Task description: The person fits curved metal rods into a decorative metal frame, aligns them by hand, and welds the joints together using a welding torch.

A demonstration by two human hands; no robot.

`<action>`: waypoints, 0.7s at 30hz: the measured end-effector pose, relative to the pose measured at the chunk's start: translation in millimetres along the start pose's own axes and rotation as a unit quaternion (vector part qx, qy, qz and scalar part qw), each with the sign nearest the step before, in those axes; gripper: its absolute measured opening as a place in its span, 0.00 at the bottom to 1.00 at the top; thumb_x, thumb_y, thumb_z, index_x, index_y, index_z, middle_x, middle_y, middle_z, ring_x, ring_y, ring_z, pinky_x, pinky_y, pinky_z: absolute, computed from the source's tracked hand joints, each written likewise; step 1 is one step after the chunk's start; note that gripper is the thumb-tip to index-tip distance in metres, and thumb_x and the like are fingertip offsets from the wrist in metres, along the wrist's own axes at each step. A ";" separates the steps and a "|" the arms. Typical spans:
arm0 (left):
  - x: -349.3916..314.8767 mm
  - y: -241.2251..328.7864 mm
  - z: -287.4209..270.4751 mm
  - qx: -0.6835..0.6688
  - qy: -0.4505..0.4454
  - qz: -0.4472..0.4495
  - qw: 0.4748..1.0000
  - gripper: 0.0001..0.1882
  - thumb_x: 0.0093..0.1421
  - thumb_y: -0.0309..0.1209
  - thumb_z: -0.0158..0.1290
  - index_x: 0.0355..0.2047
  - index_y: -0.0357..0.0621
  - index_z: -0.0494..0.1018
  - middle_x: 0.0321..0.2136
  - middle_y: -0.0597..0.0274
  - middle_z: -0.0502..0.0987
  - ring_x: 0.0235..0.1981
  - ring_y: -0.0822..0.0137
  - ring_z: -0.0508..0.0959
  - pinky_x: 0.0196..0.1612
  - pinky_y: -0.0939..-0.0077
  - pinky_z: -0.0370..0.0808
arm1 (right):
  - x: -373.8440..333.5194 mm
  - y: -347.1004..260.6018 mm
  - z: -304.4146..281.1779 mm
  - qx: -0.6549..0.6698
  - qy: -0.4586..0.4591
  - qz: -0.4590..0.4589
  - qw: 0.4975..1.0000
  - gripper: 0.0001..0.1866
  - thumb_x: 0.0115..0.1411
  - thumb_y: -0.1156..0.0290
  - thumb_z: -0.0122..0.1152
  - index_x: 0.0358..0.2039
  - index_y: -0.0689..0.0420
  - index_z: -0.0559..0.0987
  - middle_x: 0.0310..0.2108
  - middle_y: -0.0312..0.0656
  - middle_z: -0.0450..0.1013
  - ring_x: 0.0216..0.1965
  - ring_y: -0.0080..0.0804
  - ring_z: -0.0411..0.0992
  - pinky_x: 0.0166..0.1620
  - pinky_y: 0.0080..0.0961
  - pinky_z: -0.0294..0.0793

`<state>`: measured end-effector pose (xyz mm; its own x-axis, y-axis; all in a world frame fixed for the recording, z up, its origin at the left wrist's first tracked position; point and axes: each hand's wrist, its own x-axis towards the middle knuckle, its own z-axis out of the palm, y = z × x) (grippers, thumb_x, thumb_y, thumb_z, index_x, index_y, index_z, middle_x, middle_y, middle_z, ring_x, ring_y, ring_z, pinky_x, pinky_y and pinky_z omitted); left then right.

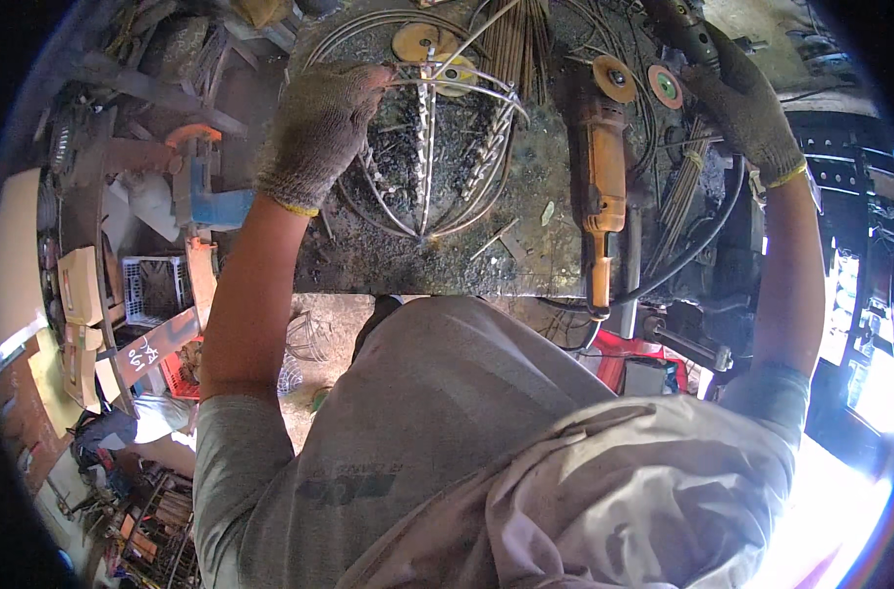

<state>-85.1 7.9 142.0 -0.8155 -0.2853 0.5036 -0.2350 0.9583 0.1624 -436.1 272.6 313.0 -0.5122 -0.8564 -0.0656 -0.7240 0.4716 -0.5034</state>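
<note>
My left hand (321,133), in a grey knit glove, is closed on the upper rim of a metal wire frame (424,147). Bent rods form the frame's rounded cage, with twisted bars running down its middle and right side. My right hand (751,113), gloved the same way, wraps round a dark cylindrical tool (684,34) at the table's far right; its upper end leaves the picture. Close by the right hand is a small red and green disc (666,86); whether it is fixed to that tool I cannot tell. Between my hands lies an orange angle grinder (604,162) with a brown disc.
The dirty metal worktable (545,260) carries loose abrasive discs (425,42), a bundle of thin rods (511,49) and wire coils. A thick black cable (697,250) curves along the right side. Leftward are a blue vise-like tool (216,206) and a white crate (155,288).
</note>
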 end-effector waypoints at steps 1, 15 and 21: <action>-2.1 2.3 0.8 0.005 0.002 0.004 1.000 0.15 0.68 0.38 0.55 0.51 0.47 0.78 0.46 0.55 0.83 0.45 0.53 0.82 0.46 0.59 0.79 | -3.0 1.1 2.0 -0.006 0.006 -0.004 1.000 0.33 0.68 0.67 0.62 0.70 0.59 0.64 0.51 0.42 0.76 0.49 0.24 0.74 0.52 0.22 0.74; 3.6 -7.2 20.2 0.022 0.059 0.028 0.998 0.13 0.61 0.30 0.59 0.47 0.47 0.81 0.40 0.56 0.84 0.41 0.56 0.83 0.45 0.62 0.81 | 1.9 27.5 -15.0 -0.091 0.073 -0.104 0.988 0.32 0.67 0.63 0.62 0.69 0.56 0.65 0.45 0.36 0.75 0.40 0.20 0.73 0.39 0.20 0.74; 10.1 -2.4 8.7 -0.094 0.100 0.038 0.990 0.13 0.57 0.26 0.61 0.44 0.50 0.83 0.41 0.57 0.84 0.40 0.54 0.84 0.45 0.62 0.81 | 0.0 19.1 -13.3 0.049 -0.015 0.071 0.996 0.33 0.68 0.63 0.61 0.70 0.57 0.65 0.44 0.35 0.77 0.37 0.16 0.72 0.36 0.18 0.73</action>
<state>-97.4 2.9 139.3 -0.7008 -0.2285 0.6758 -0.0594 0.9627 0.2639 -456.1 284.4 314.8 -0.5908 -0.7895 -0.1664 -0.5964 0.5662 -0.5690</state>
